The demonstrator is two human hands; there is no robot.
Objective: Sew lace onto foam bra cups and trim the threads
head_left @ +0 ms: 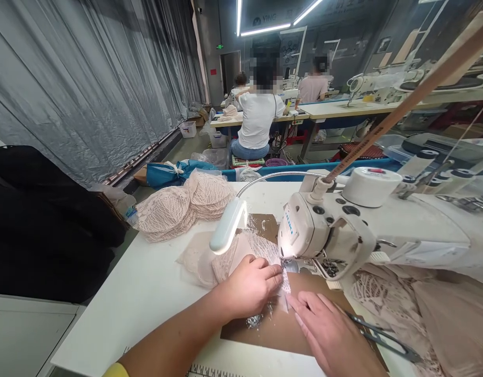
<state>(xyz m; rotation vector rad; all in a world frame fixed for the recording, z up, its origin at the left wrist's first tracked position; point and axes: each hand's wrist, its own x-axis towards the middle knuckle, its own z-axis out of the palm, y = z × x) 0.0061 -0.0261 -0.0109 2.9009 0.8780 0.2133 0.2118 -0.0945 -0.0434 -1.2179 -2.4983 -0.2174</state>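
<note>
A piece of beige lace fabric (285,287) lies under the needle area of a white sewing machine (304,225). My left hand (257,283) presses on this lace just left of the needle, its fingers curled and close together. Lower right, my right hand (323,324) lies with fingers stretched out, the fingertips touching the fabric's near edge. More lace and sheer cloth (202,256) spreads to the left beyond my left hand. Beneath both hands is a brown board (272,335). Black scissors (386,337) lie partly hidden beside my right hand.
A small lamp (227,225) on a bent neck hangs over the cloth. Stacks of lace cups (166,209) sit at the table's far left. Beige lace garments (441,314) are heaped at right. A thread cone (372,183) tops the machine. Seated people (259,118) work ahead.
</note>
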